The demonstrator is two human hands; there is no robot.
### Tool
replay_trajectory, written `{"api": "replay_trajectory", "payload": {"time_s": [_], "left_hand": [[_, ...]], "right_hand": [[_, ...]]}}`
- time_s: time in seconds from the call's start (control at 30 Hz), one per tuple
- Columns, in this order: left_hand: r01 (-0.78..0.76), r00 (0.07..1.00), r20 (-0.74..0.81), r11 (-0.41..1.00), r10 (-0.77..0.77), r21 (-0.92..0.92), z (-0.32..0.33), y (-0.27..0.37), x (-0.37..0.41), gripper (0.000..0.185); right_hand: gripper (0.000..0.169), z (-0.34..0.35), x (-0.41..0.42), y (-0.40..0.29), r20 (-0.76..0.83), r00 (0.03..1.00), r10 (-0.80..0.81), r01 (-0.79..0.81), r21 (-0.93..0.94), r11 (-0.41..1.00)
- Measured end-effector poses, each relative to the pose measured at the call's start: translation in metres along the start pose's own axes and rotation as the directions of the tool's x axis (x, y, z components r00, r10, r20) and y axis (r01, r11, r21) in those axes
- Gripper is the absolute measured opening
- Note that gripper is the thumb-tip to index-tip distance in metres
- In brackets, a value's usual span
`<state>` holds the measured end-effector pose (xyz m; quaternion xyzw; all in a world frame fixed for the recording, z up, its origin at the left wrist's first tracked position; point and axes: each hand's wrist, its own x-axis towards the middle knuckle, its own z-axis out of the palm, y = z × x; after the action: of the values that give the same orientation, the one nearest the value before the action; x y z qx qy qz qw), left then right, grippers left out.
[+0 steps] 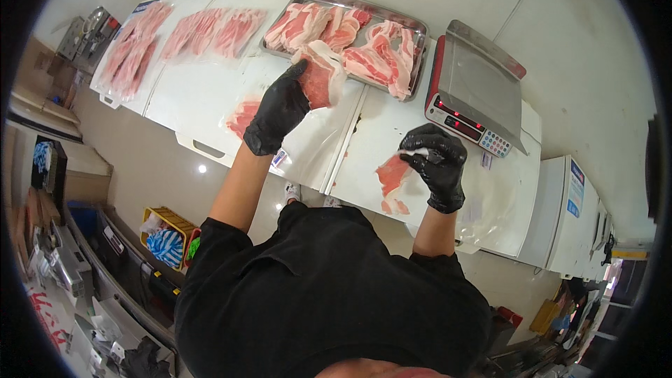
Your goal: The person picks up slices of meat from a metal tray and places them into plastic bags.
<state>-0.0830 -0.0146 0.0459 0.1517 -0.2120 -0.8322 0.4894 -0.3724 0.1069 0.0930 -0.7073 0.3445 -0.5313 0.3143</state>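
My left hand (pixel 281 107), in a black glove, grips a bundle of sliced meat (pixel 320 76) with pale fat along its edge, just in front of the metal tray. Pinched between the gloved fingers of my right hand (pixel 436 163) is a thin meat slice (pixel 394 176), which hangs down over the white surface. The steel tray (pixel 362 2) at the back holds several folded piles of raw sliced meat (pixel 380 58). Below my left wrist a few slices (pixel 242 118) lie on clear plastic, partly hidden by the glove.
A digital scale (pixel 472 94) with lit red digits stands right of the tray. Flat packs of sliced meat (pixel 212 31) in clear plastic lie at left. Clear plastic sheets (pixel 493 215) rest near the right end of the white freezer lids (pixel 184 89). A yellow basket (pixel 170 218) sits on the floor.
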Motion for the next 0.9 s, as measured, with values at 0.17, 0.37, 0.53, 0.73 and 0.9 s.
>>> {"api": "replay_trajectory", "payload": {"time_s": [0.17, 0.37, 0.53, 0.73, 0.9], "left_hand": [[-0.008, 0.999, 0.043, 0.992, 0.003, 0.125, 0.022, -0.016, 0.000, 0.028], [0.001, 0.976, 0.212, 0.981, -0.043, 0.195, 0.072, -0.027, -0.005, 0.020], [-0.056, 0.989, 0.144, 0.983, 0.031, 0.177, 0.090, -0.031, -0.009, 0.020], [-0.103, 0.989, 0.124, 0.976, 0.080, 0.192, 0.089, -0.036, 0.000, 0.020], [-0.043, 0.994, 0.112, 0.967, 0.016, 0.249, 0.095, -0.044, -0.007, 0.021]], "right_hand": [[0.024, 0.003, 0.030, -0.015, -0.139, 0.984, -0.108, 0.091, -0.122, 0.988], [0.023, 0.017, 0.064, -0.012, -0.357, 0.933, 0.040, 0.011, 0.141, 0.990], [0.022, 0.020, 0.066, -0.012, -0.400, 0.916, 0.009, 0.026, 0.082, 0.996], [0.023, 0.019, 0.061, -0.017, -0.421, 0.906, -0.041, 0.091, 0.098, 0.991], [0.022, 0.019, 0.061, -0.003, -0.467, 0.883, -0.045, 0.090, 0.074, 0.993]]}}
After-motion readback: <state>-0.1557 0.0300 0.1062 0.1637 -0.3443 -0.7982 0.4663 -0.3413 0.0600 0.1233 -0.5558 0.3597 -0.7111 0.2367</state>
